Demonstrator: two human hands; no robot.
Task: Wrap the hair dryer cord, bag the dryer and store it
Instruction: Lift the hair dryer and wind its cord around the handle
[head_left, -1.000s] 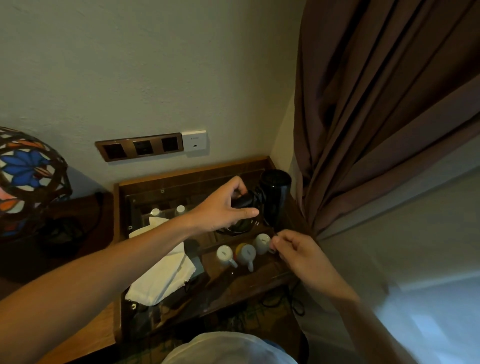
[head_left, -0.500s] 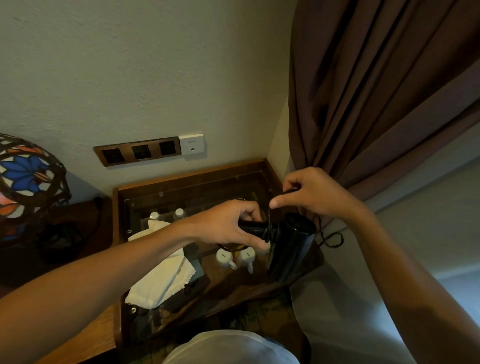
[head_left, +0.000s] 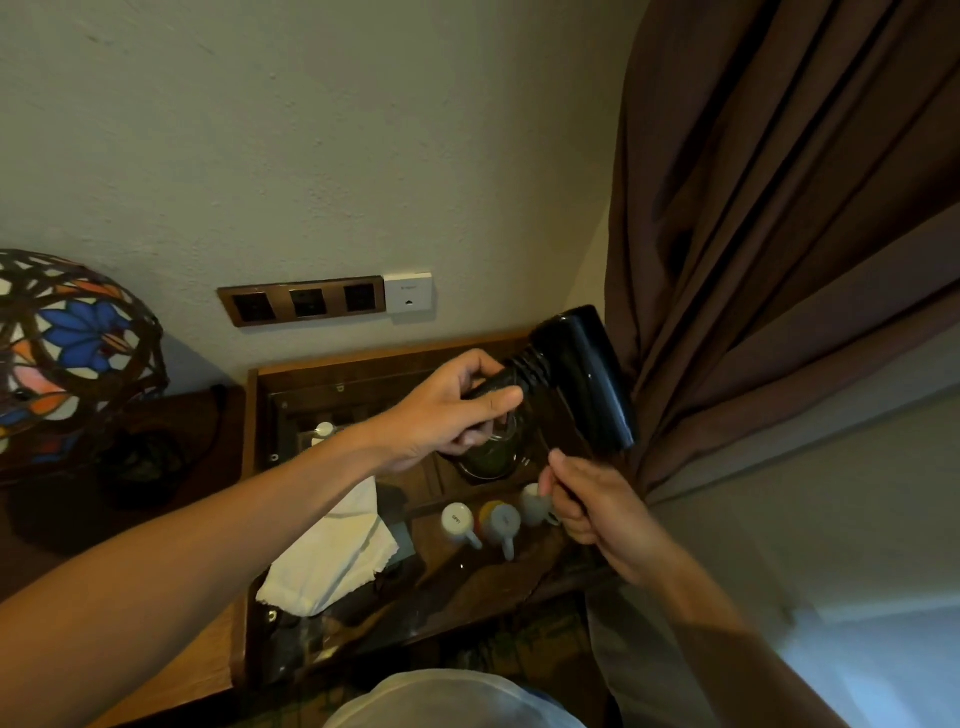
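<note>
The left hand (head_left: 447, 410) grips the handle of the black dryer (head_left: 582, 379), fingers and thumb curled round it, and holds it up over the far right corner of the wooden table (head_left: 244, 519), close to the brown curtain (head_left: 779, 234). The barrel slants from upper left to lower right, its lower end just above the right hand (head_left: 592, 499). Several turns of black cord (head_left: 530, 366) sit tight round the top of the handle, where it joins the barrel, just beyond the left thumb. The right hand is below and to the right, its fingers curled in a loose fist with the thumb raised toward the barrel; it seems to pinch a dark bit of cord, but the light is dim and I cannot tell for sure what it has hold of. Under the hands the table has a glass top; a white cloth (head_left: 337, 556) lies crumpled on it toward the left, three small cups (head_left: 491, 522) lie in a row near the right hand, and a dark round glass object sits beneath the left hand. On the wall (head_left: 311, 130) behind, a bronze strip of sockets (head_left: 304, 301) runs beside a white plate (head_left: 409, 292). A stained-glass lamp (head_left: 62, 343) with blue and orange petals stands to the far left.
</note>
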